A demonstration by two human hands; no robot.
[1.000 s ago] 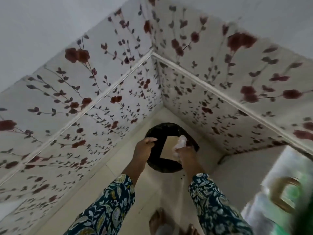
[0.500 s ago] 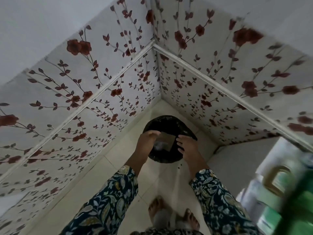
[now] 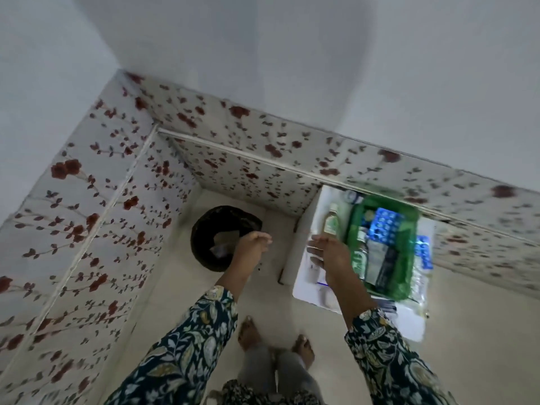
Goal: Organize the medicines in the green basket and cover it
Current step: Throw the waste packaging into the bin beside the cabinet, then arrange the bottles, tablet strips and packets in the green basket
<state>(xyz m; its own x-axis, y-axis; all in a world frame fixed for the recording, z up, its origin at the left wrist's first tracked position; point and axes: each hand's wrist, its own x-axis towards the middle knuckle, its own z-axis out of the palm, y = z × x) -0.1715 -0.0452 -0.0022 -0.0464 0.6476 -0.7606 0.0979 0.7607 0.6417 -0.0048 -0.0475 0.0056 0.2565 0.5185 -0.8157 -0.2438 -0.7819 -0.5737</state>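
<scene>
The green basket (image 3: 407,258) stands on a low white table (image 3: 302,283) at the right, against the flowered wall. Inside it lie a blue blister pack (image 3: 382,226), a dark box (image 3: 385,264) and a small bottle (image 3: 360,255). A pale bottle (image 3: 331,222) lies on the table just left of the basket. My right hand (image 3: 330,251) hovers over the table's left part, fingers spread, holding nothing, close to the basket's left rim. My left hand (image 3: 252,247) hangs empty at the right edge of the black bin (image 3: 204,238).
The round black bin sits on the floor in the wall corner with paper scraps inside. More blister strips (image 3: 423,252) and clear packets (image 3: 419,285) lie on the table to the right of the basket. My bare feet (image 3: 274,342) stand on the pale tiled floor.
A white wad that my right hand held over the bin is gone from it. Both hands have left the bin's opening; my right hand has swung right to the table, and the view turned with it.
</scene>
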